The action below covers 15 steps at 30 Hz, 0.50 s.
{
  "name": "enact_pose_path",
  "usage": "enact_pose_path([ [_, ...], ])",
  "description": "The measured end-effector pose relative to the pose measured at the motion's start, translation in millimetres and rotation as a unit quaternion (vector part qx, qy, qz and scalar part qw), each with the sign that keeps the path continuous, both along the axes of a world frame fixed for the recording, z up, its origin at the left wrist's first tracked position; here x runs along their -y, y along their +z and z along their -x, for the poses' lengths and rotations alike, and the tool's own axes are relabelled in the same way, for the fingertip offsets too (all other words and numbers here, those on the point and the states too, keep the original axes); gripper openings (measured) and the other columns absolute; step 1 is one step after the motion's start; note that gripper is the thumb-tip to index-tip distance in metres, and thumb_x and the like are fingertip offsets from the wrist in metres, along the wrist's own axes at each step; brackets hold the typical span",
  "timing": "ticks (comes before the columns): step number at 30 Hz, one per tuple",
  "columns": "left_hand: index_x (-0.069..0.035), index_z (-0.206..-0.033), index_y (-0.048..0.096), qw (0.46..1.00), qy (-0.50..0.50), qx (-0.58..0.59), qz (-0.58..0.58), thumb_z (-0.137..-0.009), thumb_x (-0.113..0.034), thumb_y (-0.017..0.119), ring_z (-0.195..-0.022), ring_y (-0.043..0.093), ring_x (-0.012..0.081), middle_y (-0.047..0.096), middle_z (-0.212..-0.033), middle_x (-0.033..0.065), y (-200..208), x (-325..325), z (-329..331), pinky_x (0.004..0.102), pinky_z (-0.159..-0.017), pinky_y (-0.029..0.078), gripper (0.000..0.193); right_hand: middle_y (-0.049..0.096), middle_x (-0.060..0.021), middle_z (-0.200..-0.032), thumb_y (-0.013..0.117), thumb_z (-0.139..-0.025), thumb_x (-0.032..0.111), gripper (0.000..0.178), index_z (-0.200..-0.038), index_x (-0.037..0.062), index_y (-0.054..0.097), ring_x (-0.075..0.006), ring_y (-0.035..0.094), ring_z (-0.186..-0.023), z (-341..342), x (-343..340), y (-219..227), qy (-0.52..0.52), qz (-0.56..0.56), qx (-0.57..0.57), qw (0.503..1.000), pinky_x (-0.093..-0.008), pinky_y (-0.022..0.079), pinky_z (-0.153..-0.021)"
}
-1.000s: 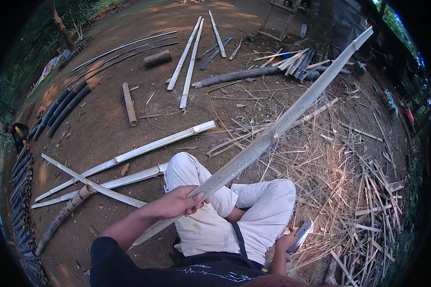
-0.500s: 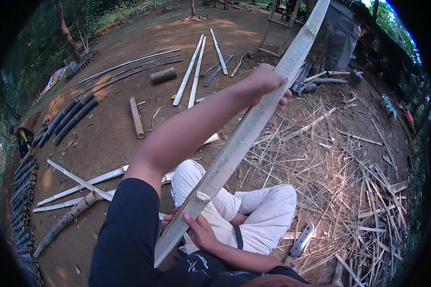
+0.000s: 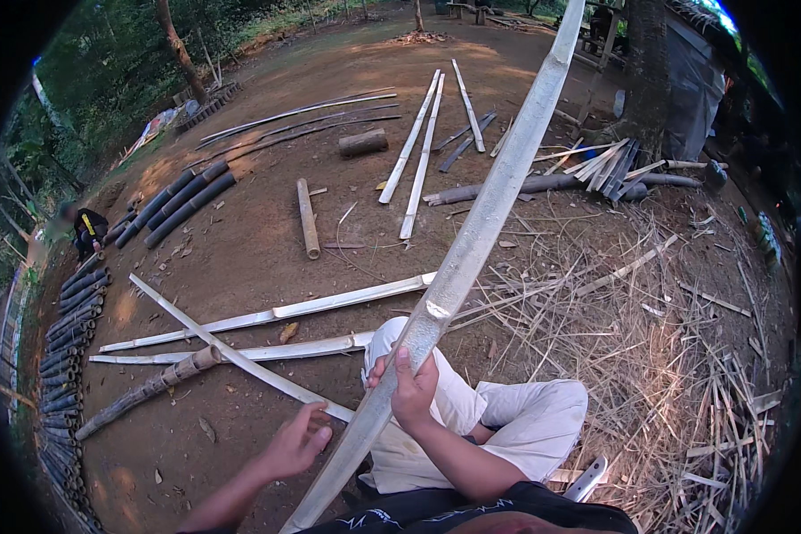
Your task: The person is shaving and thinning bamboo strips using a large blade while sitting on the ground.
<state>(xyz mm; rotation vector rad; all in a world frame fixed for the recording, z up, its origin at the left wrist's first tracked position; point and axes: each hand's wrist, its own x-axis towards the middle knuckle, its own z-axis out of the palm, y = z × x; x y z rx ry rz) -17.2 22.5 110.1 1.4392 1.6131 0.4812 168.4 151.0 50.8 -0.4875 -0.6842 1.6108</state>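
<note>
Strip (image 3: pixel 469 246) slants across centre, near left to far right, over lap (image 3: pixel 525 405). Right hand (image 3: pixel 412 392) grips it, thumb on upper face, fingers pinching strip. Left hand (image 3: pixel 292 447) apart from strip, left of it, fingers loosely spread beside near end of thin slat (image 3: pixel 258 370); cannot tell if touching. Thin slat crosses two pale slats (image 3: pixel 338 303) on ground (image 3: pixel 151 485). Tool (image 3: pixel 587 481) lies near right; shavings (image 3: pixel 618 338) beyond. Dark tubes (image 3: pixel 73 325) line left.
</note>
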Motion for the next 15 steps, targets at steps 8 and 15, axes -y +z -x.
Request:
enact_pose_path([
  [8,-0.006,-0.135,0.044,0.869,0.251,-0.407,0.123,-0.073,-0.049,0.081,-0.108,0.061,0.0429,0.061,-0.114,0.0203,-220,274,7,0.0548,-0.089,0.048,0.084,0.059,-0.0112,-0.076,0.046,-0.109,0.023,0.019,-0.106,0.0049,0.043,-0.0191,0.061,-0.061,39,9,-48,0.018,0.131,0.059,0.989,-0.036,0.056,-0.059],
  [15,-0.005,-0.12,0.053,0.877,0.304,-0.372,-0.026,-0.084,-0.037,0.077,-0.097,0.064,0.0456,0.065,-0.107,0.0225,-135,108,-54,0.059,-0.084,0.048,0.054,0.062,-0.0119,-0.077,0.053,-0.105,0.027,0.024,-0.112,0.0057,0.044,-0.0214,0.065,-0.06,62,-117,-59,0.047,0.122,0.157,0.979,-0.0361,0.057,-0.055],
])
